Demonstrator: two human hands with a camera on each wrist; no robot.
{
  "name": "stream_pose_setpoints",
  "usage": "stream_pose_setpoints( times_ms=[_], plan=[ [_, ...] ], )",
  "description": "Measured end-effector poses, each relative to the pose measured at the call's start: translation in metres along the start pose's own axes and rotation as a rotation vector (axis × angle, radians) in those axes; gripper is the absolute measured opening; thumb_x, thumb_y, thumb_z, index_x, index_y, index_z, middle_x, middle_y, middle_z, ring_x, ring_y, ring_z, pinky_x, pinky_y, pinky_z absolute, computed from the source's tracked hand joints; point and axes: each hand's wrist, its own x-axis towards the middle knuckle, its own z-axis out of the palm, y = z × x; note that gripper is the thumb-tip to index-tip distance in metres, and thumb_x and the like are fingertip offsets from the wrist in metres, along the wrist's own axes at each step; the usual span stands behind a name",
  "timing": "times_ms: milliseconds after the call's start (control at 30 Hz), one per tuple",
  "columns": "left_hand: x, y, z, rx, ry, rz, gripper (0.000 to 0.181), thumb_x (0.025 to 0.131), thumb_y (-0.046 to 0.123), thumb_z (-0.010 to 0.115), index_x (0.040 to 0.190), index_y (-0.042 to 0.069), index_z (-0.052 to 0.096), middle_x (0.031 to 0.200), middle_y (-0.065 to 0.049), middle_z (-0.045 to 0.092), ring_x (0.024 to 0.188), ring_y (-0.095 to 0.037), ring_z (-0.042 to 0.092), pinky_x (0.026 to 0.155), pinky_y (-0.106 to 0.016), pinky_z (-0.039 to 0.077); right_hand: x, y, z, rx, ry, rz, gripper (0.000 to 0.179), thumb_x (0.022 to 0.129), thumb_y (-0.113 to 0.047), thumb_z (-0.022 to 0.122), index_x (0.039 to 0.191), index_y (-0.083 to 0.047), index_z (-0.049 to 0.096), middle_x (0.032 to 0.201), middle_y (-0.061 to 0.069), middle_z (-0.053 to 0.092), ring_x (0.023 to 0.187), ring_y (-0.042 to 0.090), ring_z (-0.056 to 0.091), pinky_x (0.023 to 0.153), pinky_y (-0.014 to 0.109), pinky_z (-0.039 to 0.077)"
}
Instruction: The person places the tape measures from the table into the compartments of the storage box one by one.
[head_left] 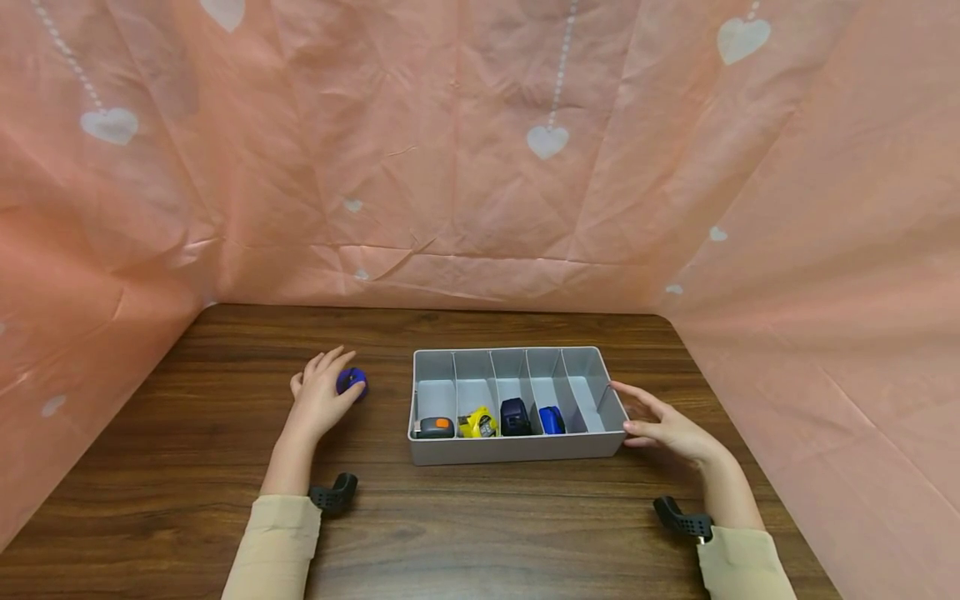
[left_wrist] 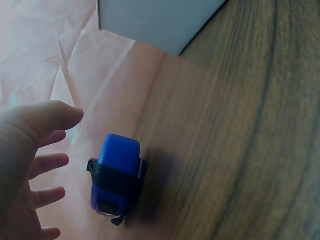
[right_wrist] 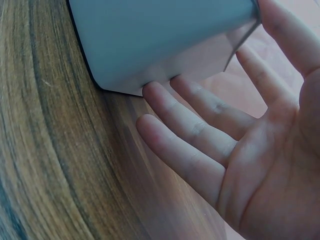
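A blue tape measure (head_left: 352,382) with a black strap (left_wrist: 114,178) stands on the table left of the box. Right beside it is my left hand (head_left: 322,392), its fingers spread; the left wrist view shows a gap between hand and tape measure. The grey divided box (head_left: 517,448) holds a dark grey tape measure with an orange button (head_left: 436,427), a yellow one (head_left: 478,422), a dark navy one (head_left: 515,417) and a blue one (head_left: 552,420), each in its own compartment. My right hand (head_left: 671,429) touches the box's right end with extended fingers (right_wrist: 187,117).
The rightmost compartment (head_left: 587,403) of the box holds nothing. A brown wooden table (head_left: 450,525) lies under everything. Pink cloth (head_left: 450,167) with white hearts hangs along the back and both sides. Black wrist mounts (head_left: 335,493) sit on both forearms.
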Motion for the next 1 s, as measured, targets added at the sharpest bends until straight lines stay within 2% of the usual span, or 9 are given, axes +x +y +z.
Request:
stream_pose_setpoints(
  times_ms=[467, 1000],
  plan=[
    [-0.002, -0.012, 0.006, -0.016, -0.050, -0.045, 0.063, 0.087, 0.025, 0.069, 0.141, 0.002, 0.044, 0.146, -0.024, 0.034, 0.133, -0.048, 0.021, 0.095, -0.070, 0.009, 0.000, -0.001, 0.000, -0.001, 0.000, -0.001, 0.064, 0.096, -0.006, 0.056, 0.151, -0.008, 0.023, 0.147, 0.035, 0.021, 0.124, 0.046, 0.041, 0.087, 0.047, 0.049],
    [-0.004, -0.024, 0.009, -0.065, -0.056, -0.082, 0.068, 0.083, 0.019, 0.074, 0.141, 0.001, 0.043, 0.144, -0.025, 0.037, 0.128, -0.050, 0.028, 0.092, -0.069, 0.015, 0.000, -0.002, 0.001, -0.009, 0.000, 0.001, 0.064, 0.096, -0.007, 0.055, 0.151, -0.008, 0.023, 0.147, 0.034, 0.021, 0.125, 0.048, 0.040, 0.088, 0.047, 0.049]
  ],
)
